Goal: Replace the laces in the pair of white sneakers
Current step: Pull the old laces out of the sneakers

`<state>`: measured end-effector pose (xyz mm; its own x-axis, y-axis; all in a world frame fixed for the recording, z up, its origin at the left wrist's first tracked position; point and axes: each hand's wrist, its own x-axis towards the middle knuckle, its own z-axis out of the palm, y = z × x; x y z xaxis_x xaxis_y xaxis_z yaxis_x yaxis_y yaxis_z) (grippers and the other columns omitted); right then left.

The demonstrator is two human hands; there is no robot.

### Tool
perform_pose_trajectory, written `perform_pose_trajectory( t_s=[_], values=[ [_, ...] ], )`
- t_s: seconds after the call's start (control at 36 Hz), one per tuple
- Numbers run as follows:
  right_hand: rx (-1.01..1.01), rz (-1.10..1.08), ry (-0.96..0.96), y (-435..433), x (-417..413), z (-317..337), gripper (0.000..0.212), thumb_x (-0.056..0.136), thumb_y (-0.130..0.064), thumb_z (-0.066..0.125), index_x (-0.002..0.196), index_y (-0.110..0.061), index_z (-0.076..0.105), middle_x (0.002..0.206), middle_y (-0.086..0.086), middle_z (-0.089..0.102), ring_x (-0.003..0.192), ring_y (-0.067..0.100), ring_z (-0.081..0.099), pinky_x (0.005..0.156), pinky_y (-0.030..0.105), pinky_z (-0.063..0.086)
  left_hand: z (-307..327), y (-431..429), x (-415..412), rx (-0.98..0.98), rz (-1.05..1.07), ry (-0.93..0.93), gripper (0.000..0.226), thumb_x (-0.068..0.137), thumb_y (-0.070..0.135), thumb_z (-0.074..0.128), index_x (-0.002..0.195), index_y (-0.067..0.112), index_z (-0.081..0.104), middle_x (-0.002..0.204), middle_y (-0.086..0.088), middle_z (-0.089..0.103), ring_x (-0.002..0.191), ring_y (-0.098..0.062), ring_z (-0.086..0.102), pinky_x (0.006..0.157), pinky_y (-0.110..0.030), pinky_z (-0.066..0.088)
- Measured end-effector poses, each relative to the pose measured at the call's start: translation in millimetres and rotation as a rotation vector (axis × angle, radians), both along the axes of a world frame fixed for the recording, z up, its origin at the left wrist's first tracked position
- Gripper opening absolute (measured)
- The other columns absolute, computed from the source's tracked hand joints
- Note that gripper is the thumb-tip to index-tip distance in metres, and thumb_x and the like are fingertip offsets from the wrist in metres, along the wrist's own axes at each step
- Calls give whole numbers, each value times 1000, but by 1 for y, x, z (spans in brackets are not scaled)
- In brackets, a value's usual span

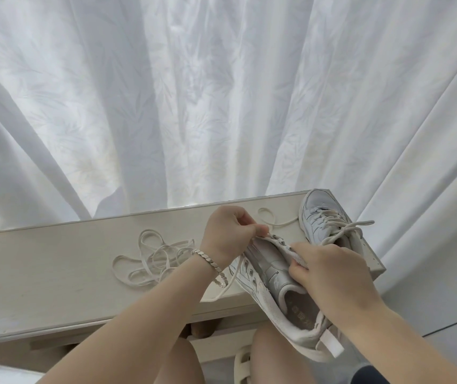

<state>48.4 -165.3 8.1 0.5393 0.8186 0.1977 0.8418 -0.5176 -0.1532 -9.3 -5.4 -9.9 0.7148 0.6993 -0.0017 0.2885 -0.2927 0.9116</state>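
Observation:
A white sneaker [280,295] lies tilted over my lap and the table's near edge, its opening toward me. My left hand [228,234] pinches a cream lace [280,224] at the upper eyelets. My right hand [330,275] grips the sneaker's eyelet flap and tongue. One end of that lace loops across the table behind; another strand [228,284] hangs down past my left wrist. The second white sneaker [324,220] stands laced at the table's far right. A loose pile of laces [155,259] lies on the table to the left.
The narrow pale wooden table [55,273] runs from left to right in front of me. A white curtain [221,92] hangs right behind it. My knees and a pale sandal [242,361] show below the table edge.

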Motion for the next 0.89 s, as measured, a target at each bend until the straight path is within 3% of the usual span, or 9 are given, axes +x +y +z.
perform_pose_trajectory(
  t_s=[0.08, 0.19, 0.31, 0.42, 0.47, 0.56, 0.67, 0.75, 0.89],
  values=[
    [-22, -13, 47, 5, 0, -1, 22, 94, -32, 40, 74, -22, 36, 58, -2, 34, 72, 25, 38, 46, 20, 19, -4, 2, 0, 9, 24, 7, 28, 65, 13, 82, 48, 18, 60, 54, -3, 63, 55, -18, 55, 63, -40, 52],
    [30, -82, 137, 20, -1, -8, 17, 93, -29, 40, 78, -21, 41, 72, 0, 48, 74, 25, 40, 58, 34, 26, -8, 8, 0, 72, 38, 26, 24, 69, 18, 80, 56, 17, 60, 59, 2, 61, 56, -12, 51, 59, -29, 44],
    [13, -121, 173, 38, -2, -23, 16, 96, -30, 37, 82, -22, 39, 93, 6, 62, 85, 30, 52, 63, 31, 28, -16, 18, -2, 155, 12, 99, 25, 76, 20, 74, 61, 19, 54, 62, 5, 56, 61, -13, 50, 61, -25, 41],
    [-2, -148, 270, 52, 4, -27, 12, 92, -27, 43, 83, -21, 48, 88, 4, 60, 84, 28, 52, 65, 30, 34, -29, 21, -2, 193, 7, 123, 25, 83, 20, 68, 65, 21, 50, 67, 5, 53, 72, -17, 51, 66, -26, 37],
    [42, -146, 380, 62, 11, -25, 15, 89, -27, 49, 98, -22, 60, 95, 1, 64, 91, 24, 57, 72, 29, 42, -31, 19, 0, 195, 4, 130, 19, 85, 19, 64, 70, 18, 52, 73, 2, 54, 77, -17, 50, 68, -25, 36],
    [124, -119, 502, 78, 21, -22, 29, 89, -30, 54, 115, -19, 62, 104, -2, 65, 102, 18, 59, 84, 28, 44, -29, 21, 2, 199, -28, 148, 10, 86, 16, 61, 79, 13, 57, 81, -3, 59, 78, -16, 51, 71, -26, 41],
    [30, -56, 458, 93, 27, -23, 21, 89, -31, 55, 104, -22, 66, 106, 0, 64, 105, 18, 56, 84, 29, 44, -26, 30, -1, 171, -55, 168, 4, 84, 12, 62, 83, 11, 65, 79, -1, 62, 75, -14, 55, 70, -24, 43],
    [31, -6, 428, 97, 28, -32, 4, 84, -26, 56, 87, -25, 58, 97, 1, 60, 97, 15, 52, 72, 25, 37, -26, 33, -2, 163, -65, 184, 5, 82, 11, 63, 79, 12, 67, 75, 2, 62, 72, -10, 55, 69, -21, 41],
    [89, 38, 607, 94, 34, -39, 26, 71, -15, 64, 71, -31, 45, 92, 4, 54, 72, 12, 48, 56, 14, 30, -31, 33, -1, 160, -40, 177, 10, 83, 13, 63, 74, 16, 62, 70, 6, 58, 72, -13, 55, 71, -25, 44]
  ],
)
